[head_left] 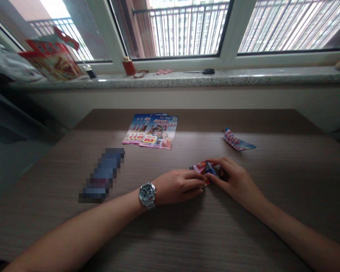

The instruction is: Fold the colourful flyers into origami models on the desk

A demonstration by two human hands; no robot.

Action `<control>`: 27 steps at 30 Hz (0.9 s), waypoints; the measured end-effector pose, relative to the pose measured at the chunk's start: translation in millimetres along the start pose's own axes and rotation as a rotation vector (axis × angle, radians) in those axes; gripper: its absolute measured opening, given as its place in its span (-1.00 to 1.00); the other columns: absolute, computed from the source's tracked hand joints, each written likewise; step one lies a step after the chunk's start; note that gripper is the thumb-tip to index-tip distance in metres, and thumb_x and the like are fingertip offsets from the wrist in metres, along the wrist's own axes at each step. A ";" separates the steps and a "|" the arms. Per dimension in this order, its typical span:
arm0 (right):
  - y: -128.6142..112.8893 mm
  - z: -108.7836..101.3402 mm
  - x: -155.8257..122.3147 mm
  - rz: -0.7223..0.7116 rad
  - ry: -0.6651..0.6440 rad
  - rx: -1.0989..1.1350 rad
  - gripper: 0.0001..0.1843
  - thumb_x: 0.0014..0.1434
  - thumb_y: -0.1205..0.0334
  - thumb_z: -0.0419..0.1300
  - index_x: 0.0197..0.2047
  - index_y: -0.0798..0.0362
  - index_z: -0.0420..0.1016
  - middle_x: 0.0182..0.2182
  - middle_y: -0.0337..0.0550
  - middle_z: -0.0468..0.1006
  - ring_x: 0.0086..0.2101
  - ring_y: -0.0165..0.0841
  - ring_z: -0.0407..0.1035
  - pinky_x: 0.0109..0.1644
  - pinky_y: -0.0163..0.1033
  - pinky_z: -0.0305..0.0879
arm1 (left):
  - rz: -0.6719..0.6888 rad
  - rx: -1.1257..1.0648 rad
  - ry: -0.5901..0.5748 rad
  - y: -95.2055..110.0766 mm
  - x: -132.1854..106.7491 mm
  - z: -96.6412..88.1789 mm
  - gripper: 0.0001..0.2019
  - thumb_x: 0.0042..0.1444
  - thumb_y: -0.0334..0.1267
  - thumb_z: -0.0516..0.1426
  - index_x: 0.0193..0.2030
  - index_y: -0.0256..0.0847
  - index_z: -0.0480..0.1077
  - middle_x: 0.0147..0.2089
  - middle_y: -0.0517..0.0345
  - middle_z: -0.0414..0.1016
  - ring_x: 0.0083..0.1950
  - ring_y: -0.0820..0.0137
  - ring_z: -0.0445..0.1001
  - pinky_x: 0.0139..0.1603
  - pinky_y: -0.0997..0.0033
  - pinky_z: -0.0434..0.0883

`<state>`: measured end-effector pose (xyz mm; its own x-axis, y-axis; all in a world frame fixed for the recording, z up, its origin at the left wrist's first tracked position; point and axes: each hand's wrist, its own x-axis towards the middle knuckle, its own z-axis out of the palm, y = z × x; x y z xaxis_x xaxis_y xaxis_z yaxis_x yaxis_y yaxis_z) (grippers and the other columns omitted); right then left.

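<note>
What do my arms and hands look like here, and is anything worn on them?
Both hands are bare, with no gloves, and no sleeves show on either forearm. The left hand has a silver metal-band wristwatch with a dark round dial at its wrist. The right hand has no watch or band at its wrist. I can make out no rings on either hand.

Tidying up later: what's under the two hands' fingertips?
A small folded flyer, red and blue, pinched by the left hand and right hand on the wooden table. Fingers cover much of it; its print is unreadable.
</note>
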<state>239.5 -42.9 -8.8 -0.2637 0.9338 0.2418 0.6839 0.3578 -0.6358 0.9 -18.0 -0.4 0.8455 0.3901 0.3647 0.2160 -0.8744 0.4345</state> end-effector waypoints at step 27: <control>-9.5 8.0 -1.9 -0.082 -0.014 -0.128 -0.65 0.27 0.16 0.24 0.12 -0.04 0.43 -0.10 -0.08 0.55 -0.17 -0.19 0.49 -0.13 -0.15 0.40 | -0.486 -0.116 0.158 -0.6 13.4 0.8 -0.92 0.20 -0.32 0.19 -0.16 -0.22 0.44 -0.16 0.09 0.43 -0.17 0.38 0.46 -0.13 0.44 0.44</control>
<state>228.0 -48.0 -9.1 -0.3315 0.9014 0.2785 0.7404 0.4315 -0.5153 12.5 -12.4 3.6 0.5751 0.7895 0.2142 0.5023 -0.5475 0.6693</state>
